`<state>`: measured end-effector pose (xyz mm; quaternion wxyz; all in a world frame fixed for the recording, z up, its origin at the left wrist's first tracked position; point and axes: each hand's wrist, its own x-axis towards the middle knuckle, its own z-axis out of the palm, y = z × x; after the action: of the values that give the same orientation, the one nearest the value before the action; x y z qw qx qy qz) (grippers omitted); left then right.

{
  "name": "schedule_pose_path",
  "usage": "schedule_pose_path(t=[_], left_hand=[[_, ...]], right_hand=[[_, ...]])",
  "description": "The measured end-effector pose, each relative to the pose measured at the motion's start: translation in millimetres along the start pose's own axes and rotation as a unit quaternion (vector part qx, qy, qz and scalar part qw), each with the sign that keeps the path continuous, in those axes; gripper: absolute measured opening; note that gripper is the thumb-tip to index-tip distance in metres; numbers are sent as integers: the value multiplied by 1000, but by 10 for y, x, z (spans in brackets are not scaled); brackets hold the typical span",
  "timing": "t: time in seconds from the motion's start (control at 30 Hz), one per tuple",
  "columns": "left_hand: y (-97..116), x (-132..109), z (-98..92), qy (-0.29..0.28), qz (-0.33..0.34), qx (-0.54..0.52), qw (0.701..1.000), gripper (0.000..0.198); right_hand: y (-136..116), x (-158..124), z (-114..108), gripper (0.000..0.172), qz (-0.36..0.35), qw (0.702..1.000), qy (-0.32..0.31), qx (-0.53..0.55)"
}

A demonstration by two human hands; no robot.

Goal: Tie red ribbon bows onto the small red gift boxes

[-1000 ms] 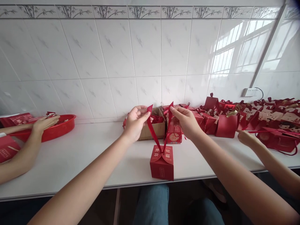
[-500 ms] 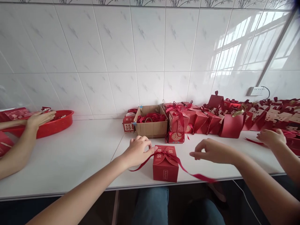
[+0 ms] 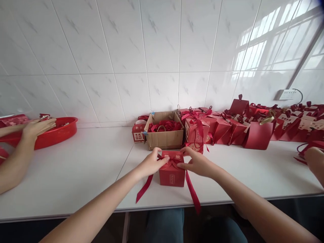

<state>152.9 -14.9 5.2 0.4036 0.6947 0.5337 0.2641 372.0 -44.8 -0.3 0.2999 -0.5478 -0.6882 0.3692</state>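
On the white bench [image 3: 76, 168], just in front of the cardboard box [image 3: 164, 139], stands the small red box [image 3: 172, 173], my left hand [image 3: 152, 163] and right hand [image 3: 198, 164] on its top, fingers pinching the ribbon [image 3: 193, 193] knotted there.

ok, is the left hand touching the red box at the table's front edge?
Touching. The head view shows the left hand with its fingertips down on the top flaps of the red box, by the ribbon crossing. No gap shows.
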Motion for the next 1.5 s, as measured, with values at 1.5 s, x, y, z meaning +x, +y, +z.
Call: schedule_pose_path(t=[1.5], left_hand=[[-294,284,12,122,133,-1,983,30]], right_hand=[[316,436,-123,26,-53,906,-190,375]])
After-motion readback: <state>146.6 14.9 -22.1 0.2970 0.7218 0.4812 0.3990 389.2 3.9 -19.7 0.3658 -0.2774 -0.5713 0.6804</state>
